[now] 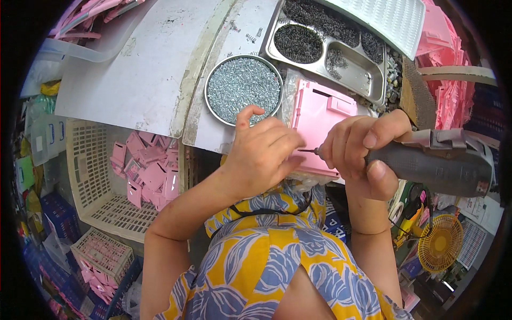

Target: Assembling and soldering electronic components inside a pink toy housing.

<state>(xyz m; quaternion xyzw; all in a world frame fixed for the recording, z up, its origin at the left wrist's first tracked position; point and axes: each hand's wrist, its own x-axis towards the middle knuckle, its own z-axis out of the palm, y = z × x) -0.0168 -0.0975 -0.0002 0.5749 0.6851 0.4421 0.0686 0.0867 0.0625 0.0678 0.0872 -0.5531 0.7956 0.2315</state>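
Note:
My right hand (368, 146) is wrapped round a dark grey electric screwdriver (437, 166), which lies level with its thin bit pointing left. At the bit's tip is my left hand (266, 152), its thumb and fingers drawn together and one finger crooked up. Whatever these fingertips hold is too small or hidden to make out. Below both hands a pink plastic panel (314, 109) with a raised block lies on the table, its near part partly covered by them. Beside my left hand stands a round metal bowl (207, 96) full of small silvery screws (242, 88).
A steel compartment tray (349, 82) at the back holds small dark springs. A white ribbed tray (384, 21) overlaps it. On the left, a cream plastic crate (88, 176) holds pink parts (152, 168). Pink pieces (448, 69) are heaped far right, above a yellow fan (440, 242).

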